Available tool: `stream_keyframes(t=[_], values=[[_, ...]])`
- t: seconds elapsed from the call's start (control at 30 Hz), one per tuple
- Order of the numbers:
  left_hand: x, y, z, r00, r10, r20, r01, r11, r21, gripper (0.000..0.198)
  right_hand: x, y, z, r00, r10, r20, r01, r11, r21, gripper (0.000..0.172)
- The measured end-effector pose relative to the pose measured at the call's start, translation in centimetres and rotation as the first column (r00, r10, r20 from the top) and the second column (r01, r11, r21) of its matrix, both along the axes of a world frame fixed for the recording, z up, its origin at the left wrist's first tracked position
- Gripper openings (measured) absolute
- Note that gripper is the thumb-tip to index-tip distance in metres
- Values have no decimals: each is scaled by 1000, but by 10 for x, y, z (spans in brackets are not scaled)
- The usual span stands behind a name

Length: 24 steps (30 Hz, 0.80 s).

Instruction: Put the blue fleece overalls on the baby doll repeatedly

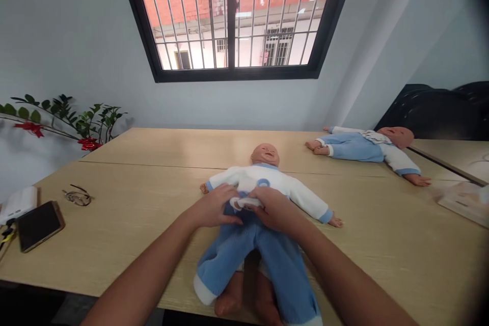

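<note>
A baby doll [266, 155] lies on its back, head away from me and arms spread, in a white top [301, 196] with blue cuffs and collar. Blue trousers [244, 249] with white hems lie over its legs, and its bare feet show below and between the trouser legs. At the doll's waist, my left hand [217, 207] is closed on the left side of the trousers' top. My right hand [274, 209] pinches a white edge of cloth [244, 204] at the waist, close beside the left. The fingers partly hide this cloth.
A second doll [355, 146] in similar clothes lies at the back right. On the left are glasses [78, 196], a phone [40, 225] and a white device [19, 204]. A plant [82, 122] stands beyond the wooden table [153, 198]. A whitish package [464, 204] lies far right.
</note>
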<state>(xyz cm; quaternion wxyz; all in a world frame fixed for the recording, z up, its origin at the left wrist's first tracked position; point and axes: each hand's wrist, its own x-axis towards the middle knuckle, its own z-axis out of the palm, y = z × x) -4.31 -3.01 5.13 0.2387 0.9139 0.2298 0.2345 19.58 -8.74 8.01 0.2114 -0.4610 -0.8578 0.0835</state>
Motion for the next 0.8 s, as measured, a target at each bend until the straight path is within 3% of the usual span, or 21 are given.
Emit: stream_keyframes(t=[0.07,0.1,0.23,0.3,0.4,0.47,0.53,0.6,0.67,0.73,0.8], values=[[2,-5,0,996,9,90,-5,999,-46,75,-1,-3,1,984,29,-174,-23,999,37,15],[3,-7,0,994,4,111,3,998,-64,78,-1,-5,2,966,47,-256,-35,998,49,16],[5,-14,5,986,-91,137,110,985,-135,49,-1,-14,15,897,50,-439,-76,996,-41,20],[4,-14,6,974,-69,216,121,965,-234,53,-1,-16,23,890,42,-454,-128,979,-161,27],[4,-13,1,934,100,344,54,910,-411,67,-4,-17,29,924,84,-373,-210,927,-311,41],[5,-12,-2,908,147,393,76,863,-499,76,-6,-14,29,948,92,-305,-195,924,-328,32],[4,-13,-2,901,94,424,179,810,-558,87,-3,-10,26,949,63,-308,-158,943,-293,18],[2,-14,2,928,-9,372,242,774,-585,97,2,-5,25,928,36,-370,-143,953,-265,21],[-1,-15,6,978,-89,187,184,789,-586,94,8,-1,24,895,19,-447,-158,948,-275,24],[-4,-16,8,992,-119,-38,78,825,-560,69,10,0,23,866,12,-499,-203,922,-329,27],[-5,-14,6,989,-104,-104,34,848,-529,46,7,-3,21,833,18,-553,-285,871,-401,30]])
